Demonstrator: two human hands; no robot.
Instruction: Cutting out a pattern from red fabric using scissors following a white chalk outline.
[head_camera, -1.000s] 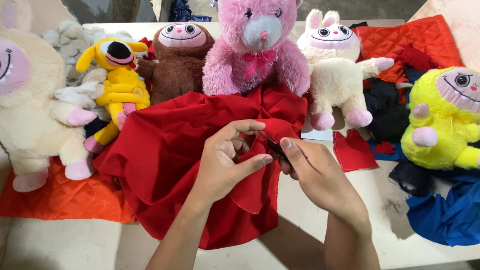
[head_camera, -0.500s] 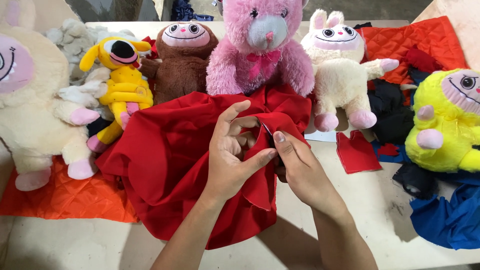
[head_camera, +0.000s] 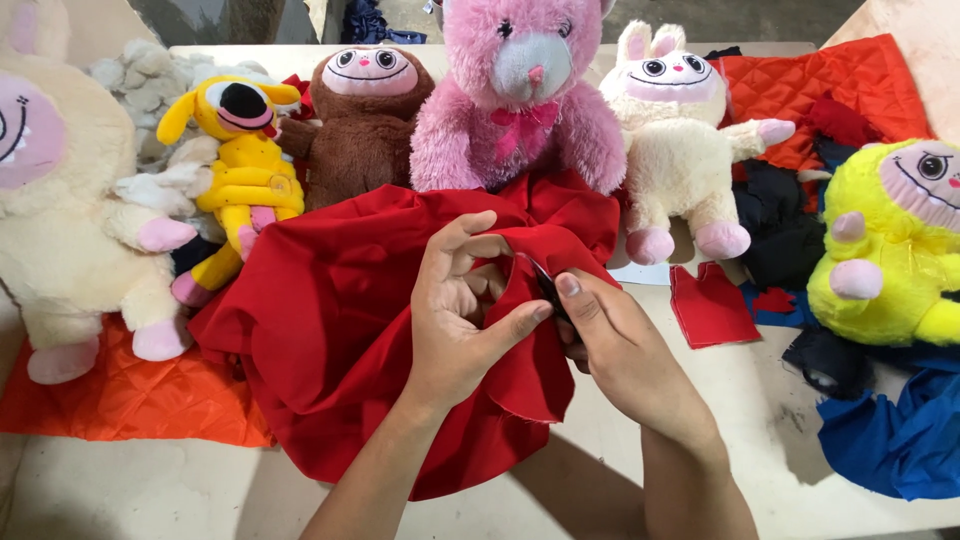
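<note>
A large piece of red cloth (head_camera: 330, 330) lies bunched on the table in front of me. My left hand (head_camera: 465, 320) pinches a fold of it between thumb and fingers at the middle. My right hand (head_camera: 610, 345) grips the same fold from the right, and a small dark object shows between its fingers and the cloth; I cannot tell what it is. A small cut red patch (head_camera: 708, 305) lies on the table just right of my right hand.
A row of plush toys stands behind the cloth: cream toy (head_camera: 60, 200), yellow toy (head_camera: 245, 165), brown toy (head_camera: 365, 120), pink bear (head_camera: 520, 95), white toy (head_camera: 680, 150), bright yellow toy (head_camera: 895, 250). Orange quilted fabric (head_camera: 120, 400), blue cloth (head_camera: 900, 440), dark scraps (head_camera: 785, 230).
Both hands shifted slightly along the fold of red cloth, and the fingers of my left hand have regripped it. The toys have not moved.
</note>
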